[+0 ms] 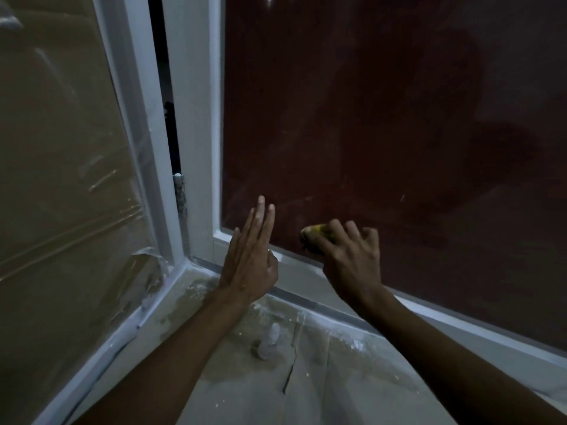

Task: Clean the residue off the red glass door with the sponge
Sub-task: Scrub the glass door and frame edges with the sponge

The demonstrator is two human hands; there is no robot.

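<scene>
A small yellow foam sponge (311, 237) is held in the curled grip of the right hand (349, 256) and pressed low on the dark red glass door panel (383, 124), likely for scrubbing pressure. Left of the sponge, the left hand (248, 256) is spread flat, holding nothing, apparently bracing the door. The white door frame (202, 133) bounds strokes left and below the sponge; hazy, streaked glass lies open above and right of it.

Dim light is falling across the corner. A white frame (144, 124) is running down to the floor (337, 378), which is lying under dusty, creased protective sheeting (352, 394) smeared with white residue. A wrinkled plastic film (61, 164) is covering the brown panel at left, peeling at its lower edge.
</scene>
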